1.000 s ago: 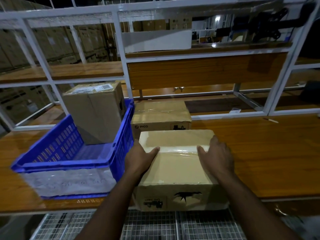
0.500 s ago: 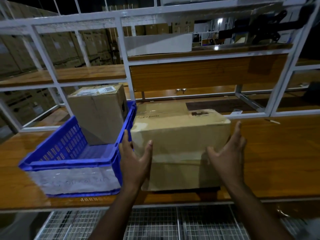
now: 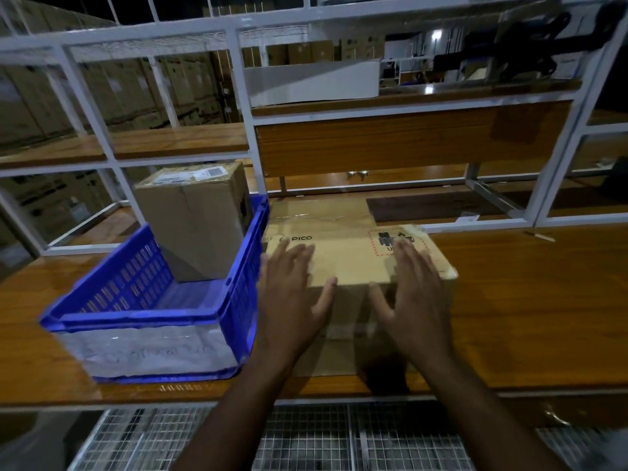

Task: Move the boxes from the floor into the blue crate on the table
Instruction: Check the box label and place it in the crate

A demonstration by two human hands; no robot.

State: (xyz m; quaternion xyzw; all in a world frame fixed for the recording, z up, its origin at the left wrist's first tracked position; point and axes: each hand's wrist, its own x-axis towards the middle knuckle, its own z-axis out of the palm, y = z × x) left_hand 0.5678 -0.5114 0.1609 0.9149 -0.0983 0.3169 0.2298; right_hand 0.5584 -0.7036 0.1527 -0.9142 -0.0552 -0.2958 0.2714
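Head view. Wooden table (image 3: 530,300), brown, glossy, set inside white metal shelving frame (image 3: 238,96); wire mesh panel (image 3: 306,436) below front edge.

Blue crate (image 3: 146,311), perforated plastic, standing on left part of table; near wall covered by white sheet with faint writing. One tall cardboard box (image 3: 193,219) upright inside crate at far end, white shipping label on top, rising well above rim.

Front cardboard box (image 3: 346,263), light brown, on table just right of crate, near side facing camera; red dashed square with black symbols on top right corner. Outside crate. Contact with crate wall not determinable.

Rear cardboard box (image 3: 319,215), marked PICO, directly behind front box and touching it, top taped along seam. Also on table, outside crate.

Left hand (image 3: 292,300), fingers straight and spread, palm down over left end of front box, fingertips reaching top face; gripping nothing. Actual contact with cardboard cannot be told.

Right hand (image 3: 414,300), fingers straight and spread likewise, over right end of same box, fingertips near printed square; gripping nothing. Contact likewise unclear.

Background: stacked cartons (image 3: 102,96) behind shelving at left, dim; white flat box (image 3: 312,79) on upper shelf.
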